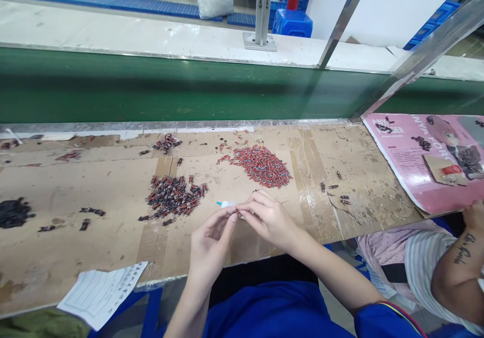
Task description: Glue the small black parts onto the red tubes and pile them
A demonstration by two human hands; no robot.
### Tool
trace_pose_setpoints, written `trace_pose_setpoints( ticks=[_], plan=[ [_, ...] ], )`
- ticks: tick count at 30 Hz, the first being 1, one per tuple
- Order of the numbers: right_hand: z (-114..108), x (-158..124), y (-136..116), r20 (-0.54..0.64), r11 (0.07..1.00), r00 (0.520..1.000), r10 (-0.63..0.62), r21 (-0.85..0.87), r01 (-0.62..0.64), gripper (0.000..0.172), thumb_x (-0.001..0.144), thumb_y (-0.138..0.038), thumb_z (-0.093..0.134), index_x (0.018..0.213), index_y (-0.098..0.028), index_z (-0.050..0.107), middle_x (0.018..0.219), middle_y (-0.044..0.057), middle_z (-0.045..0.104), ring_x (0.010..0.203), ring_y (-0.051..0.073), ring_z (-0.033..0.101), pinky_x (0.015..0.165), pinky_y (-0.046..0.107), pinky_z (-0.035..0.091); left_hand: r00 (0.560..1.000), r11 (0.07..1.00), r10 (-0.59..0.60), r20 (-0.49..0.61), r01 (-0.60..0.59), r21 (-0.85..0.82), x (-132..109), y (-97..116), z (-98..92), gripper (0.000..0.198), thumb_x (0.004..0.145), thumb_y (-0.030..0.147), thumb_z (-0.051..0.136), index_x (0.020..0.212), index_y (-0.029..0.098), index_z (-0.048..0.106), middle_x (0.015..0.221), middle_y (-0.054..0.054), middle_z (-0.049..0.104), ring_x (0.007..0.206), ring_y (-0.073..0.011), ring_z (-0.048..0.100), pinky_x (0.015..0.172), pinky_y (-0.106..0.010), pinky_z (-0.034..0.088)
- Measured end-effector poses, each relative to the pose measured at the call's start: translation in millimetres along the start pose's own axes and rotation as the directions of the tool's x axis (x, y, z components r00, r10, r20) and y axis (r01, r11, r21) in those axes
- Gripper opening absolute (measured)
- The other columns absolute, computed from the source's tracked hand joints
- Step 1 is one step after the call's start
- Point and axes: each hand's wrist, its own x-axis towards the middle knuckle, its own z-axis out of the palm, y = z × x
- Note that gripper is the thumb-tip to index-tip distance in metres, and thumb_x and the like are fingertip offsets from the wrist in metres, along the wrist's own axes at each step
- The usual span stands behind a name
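Note:
My left hand (pixel 210 238) and my right hand (pixel 266 217) meet above the cardboard-covered bench (pixel 113 237), fingertips pinched together. My right hand grips a small white tube with a blue tip (pixel 226 204) that points left. My left fingers pinch something tiny that I cannot make out. Just beyond lie a pile of red small parts (pixel 262 165) and a pile of dark red-and-black parts (pixel 174 197).
A green conveyor belt (pixel 170 88) runs behind the bench. A black heap (pixel 13 212) lies at far left, a printed paper sheet (pixel 100 292) at the near edge. A pink poster (pixel 427 156) covers the right end, where another person's tattooed arm (pixel 459 267) rests.

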Motion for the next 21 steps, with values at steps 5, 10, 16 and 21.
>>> trace_pose_setpoints(
  ticks=[5,10,16,21],
  plan=[
    [-2.8,-3.3,2.6,0.06,0.912,0.964,0.26,0.312,-0.266,0.015,0.091,-0.023,0.06,0.097,-0.017,0.072,0.088,0.007,0.07,0.082,0.018,0.065,0.069,0.03,0.054,1.0,0.999,-0.023,0.011,0.023,-0.041,-3.0,5.3,8.4,0.029,0.07,0.042,0.075,0.083,0.017,0.072,0.086,-0.007,0.076,0.083,-0.0207,0.073,0.08,-0.032,0.06],
    [11.0,-17.7,3.7,0.05,0.634,0.851,0.523,0.645,-0.427,0.024,0.085,-0.036,0.066,0.101,-0.019,0.072,0.095,0.006,0.073,0.083,0.018,0.071,0.077,0.032,0.059,0.999,0.997,-0.045,0.008,0.046,-0.068,-5.1,7.7,18.8,0.028,0.071,0.042,0.074,0.081,0.017,0.07,0.084,-0.006,0.075,0.08,-0.0192,0.072,0.075,-0.029,0.06],
    [3.3,-27.9,0.2,-0.135,0.812,0.879,0.457,0.467,-0.351,0.013,0.087,-0.025,0.065,0.095,-0.022,0.075,0.095,0.006,0.074,0.091,0.019,0.069,0.086,0.035,0.057,0.997,0.999,-0.03,0.065,0.032,-0.027,-6.8,-1.4,28.6,0.027,0.076,0.043,0.07,0.086,0.017,0.07,0.086,-0.006,0.074,0.082,-0.0178,0.07,0.078,-0.028,0.059],
    [-9.9,-37.1,-1.7,-0.248,0.853,0.848,0.469,0.376,-0.362,0.015,0.088,-0.021,0.063,0.096,-0.023,0.076,0.092,0.006,0.074,0.088,0.019,0.069,0.083,0.036,0.058,0.987,0.993,0.07,0.142,-0.082,0.085,-11.8,-14.0,41.8,0.022,0.086,0.037,0.061,0.096,0.018,0.069,0.095,-0.007,0.072,0.09,-0.0168,0.068,0.082,-0.028,0.056]
  ],
)
